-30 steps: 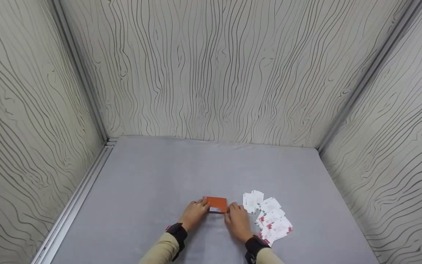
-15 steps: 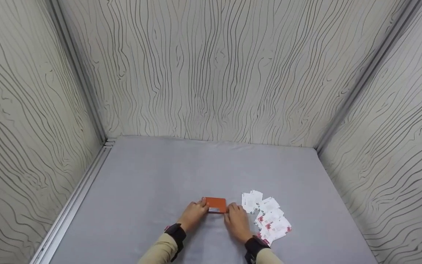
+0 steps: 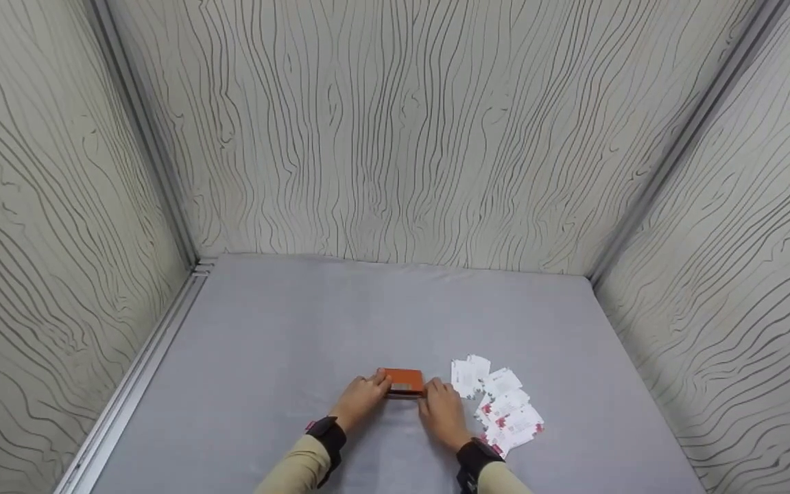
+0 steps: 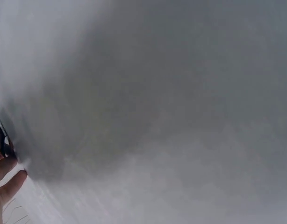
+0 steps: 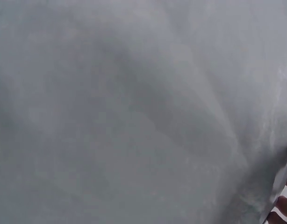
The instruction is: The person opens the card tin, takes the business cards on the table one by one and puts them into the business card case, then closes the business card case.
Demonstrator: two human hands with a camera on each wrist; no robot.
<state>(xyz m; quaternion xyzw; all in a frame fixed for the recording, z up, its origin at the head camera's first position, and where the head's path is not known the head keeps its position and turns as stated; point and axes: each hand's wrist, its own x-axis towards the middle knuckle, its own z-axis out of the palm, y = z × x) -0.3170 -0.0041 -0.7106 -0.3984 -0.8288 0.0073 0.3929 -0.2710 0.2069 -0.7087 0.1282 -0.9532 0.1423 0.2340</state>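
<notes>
A small flat orange box (image 3: 405, 378) lies on the grey cloth, with a pale label near its front edge and a dark strip along the near side. My left hand (image 3: 359, 401) holds its left end, fingertips over the top corner. At the right end, my right hand (image 3: 444, 412) pinches the edge with bent fingers. Only a few fingers (image 4: 11, 185) and a dark edge show at the left wrist view's border. In the right wrist view, fingertips (image 5: 284, 206) appear at the lower right corner; the box itself is mostly hidden there.
Several white paper packets (image 3: 513, 420) with red or green printed corners lie overlapping to the right of my right hand. Grey cloth (image 3: 285, 322) covers the table. Wood-patterned panels (image 3: 367, 137) enclose the back and sides, and a metal rail (image 3: 141, 370) runs along the left edge.
A dark gap has appeared along the box's near side, and its label looks shorter. Both hands keep nearly the same place at its ends. The packets have not moved.
</notes>
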